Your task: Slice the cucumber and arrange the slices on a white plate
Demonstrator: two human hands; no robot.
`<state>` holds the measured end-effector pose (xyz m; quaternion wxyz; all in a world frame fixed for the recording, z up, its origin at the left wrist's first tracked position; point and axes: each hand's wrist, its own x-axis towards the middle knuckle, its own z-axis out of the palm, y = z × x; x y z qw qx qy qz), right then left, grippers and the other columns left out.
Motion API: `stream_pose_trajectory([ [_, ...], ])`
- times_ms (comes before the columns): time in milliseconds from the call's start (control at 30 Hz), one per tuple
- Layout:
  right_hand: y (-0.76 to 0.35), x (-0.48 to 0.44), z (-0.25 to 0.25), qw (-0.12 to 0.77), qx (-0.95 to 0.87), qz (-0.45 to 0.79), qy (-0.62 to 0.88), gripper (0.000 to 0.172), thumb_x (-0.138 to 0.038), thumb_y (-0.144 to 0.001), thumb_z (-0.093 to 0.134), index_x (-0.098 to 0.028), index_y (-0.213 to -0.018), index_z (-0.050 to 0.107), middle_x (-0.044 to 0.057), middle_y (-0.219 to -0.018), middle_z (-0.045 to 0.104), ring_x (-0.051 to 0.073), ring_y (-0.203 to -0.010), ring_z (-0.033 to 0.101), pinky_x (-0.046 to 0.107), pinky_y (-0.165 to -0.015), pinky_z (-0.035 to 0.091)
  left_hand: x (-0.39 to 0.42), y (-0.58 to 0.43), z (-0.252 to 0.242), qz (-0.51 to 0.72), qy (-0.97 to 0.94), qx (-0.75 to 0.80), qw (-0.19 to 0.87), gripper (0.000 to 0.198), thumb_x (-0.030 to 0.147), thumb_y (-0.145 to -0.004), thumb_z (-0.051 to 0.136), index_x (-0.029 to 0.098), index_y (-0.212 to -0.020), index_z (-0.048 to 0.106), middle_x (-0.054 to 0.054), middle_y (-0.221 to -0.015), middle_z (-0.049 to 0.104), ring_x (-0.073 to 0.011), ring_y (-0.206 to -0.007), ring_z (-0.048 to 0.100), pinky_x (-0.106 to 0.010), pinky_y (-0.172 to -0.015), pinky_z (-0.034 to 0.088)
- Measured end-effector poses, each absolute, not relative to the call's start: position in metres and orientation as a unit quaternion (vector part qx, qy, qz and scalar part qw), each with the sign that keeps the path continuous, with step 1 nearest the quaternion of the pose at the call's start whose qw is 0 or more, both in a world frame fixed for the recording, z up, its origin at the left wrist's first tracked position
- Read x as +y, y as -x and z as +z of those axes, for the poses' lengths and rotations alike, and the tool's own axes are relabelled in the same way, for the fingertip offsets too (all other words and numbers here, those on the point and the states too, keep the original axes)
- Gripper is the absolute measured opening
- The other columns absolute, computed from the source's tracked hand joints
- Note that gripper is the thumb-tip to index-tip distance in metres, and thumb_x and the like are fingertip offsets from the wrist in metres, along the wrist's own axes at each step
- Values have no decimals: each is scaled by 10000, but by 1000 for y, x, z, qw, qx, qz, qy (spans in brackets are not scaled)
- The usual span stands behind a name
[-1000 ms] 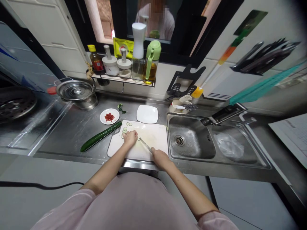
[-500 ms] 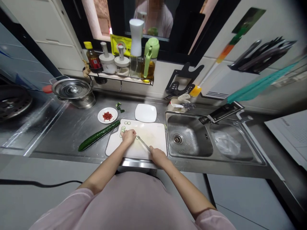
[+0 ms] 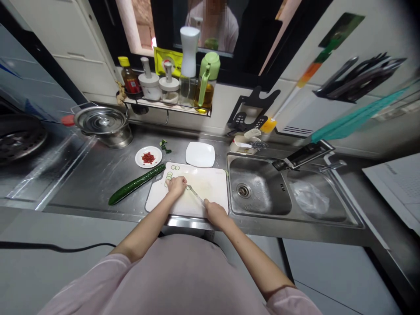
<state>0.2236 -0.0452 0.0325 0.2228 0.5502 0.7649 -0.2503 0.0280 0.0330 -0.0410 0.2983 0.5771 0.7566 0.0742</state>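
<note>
My right hand (image 3: 215, 213) is wrapped round the handle of a knife (image 3: 197, 195), whose narrow blade points away to the left over a white cutting board (image 3: 210, 183). By the blade's tip is a thin cucumber slice (image 3: 188, 187). Just left of it, my left hand (image 3: 177, 186) rests low over the board with its fingers drawn together; what they hold, if anything, is hidden. Several overlapping cucumber slices (image 3: 169, 176) lie beside that hand, and two more slices (image 3: 175, 167) lie near the board's far edge. A whole cucumber (image 3: 136, 185) lies left of the board.
Behind the board is a white square plate (image 3: 200, 154). A round plate (image 3: 158, 162) holds chopped red pieces, with green scraps (image 3: 164, 144) nearby. A steel pot (image 3: 114, 138) stands back left. The sink (image 3: 262, 192) is right; a spice rack (image 3: 193, 110) hangs behind.
The view has shifted slightly. Both hands and the knife keep nearly the same places on the board, and the slices lie as before.
</note>
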Motion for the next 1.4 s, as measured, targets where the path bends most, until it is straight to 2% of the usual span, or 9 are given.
stream_pose_trajectory([
  [333,-232,-51,32,231,762,-246,-553,336,-100,-895,376,-175,-1209,469,153,-1038,679,243,-991,645,287,-733,405,29,-28,-37,75,-584,754,292,152,287,-789,595,269,-910,686,-37,-966,739,-246,-1044,596,-413,-926,281],
  [533,-239,-59,28,230,756,-246,-561,285,-157,-923,385,-185,-1189,484,157,-1048,683,249,-970,652,287,-719,389,23,-29,-33,80,-593,749,286,193,270,-860,500,264,-920,684,-52,-994,731,-267,-1076,555,-434,-920,286],
  [800,-268,-69,11,153,726,-263,-617,240,-265,-997,326,-173,-1145,491,108,-1011,689,191,-936,629,242,-697,321,7,-40,-34,90,-642,721,245,149,300,-866,537,248,-939,656,-81,-1105,661,-291,-1112,497,-442,-932,277],
  [1033,-281,-63,2,124,703,-267,-647,217,-258,-1006,347,-164,-1138,491,102,-1006,689,175,-903,618,230,-686,295,-1,-44,-27,129,-619,725,273,76,271,-877,549,242,-889,618,-25,-960,702,-239,-1021,552,-406,-909,291],
  [1400,-276,-58,-1,128,705,-247,-653,245,-270,-1011,331,-151,-1161,484,123,-1025,697,188,-913,636,242,-685,304,-42,-12,-24,192,-538,759,312,114,341,-835,612,245,-885,648,-5,-919,723,-215,-978,606,-370,-895,309],
])
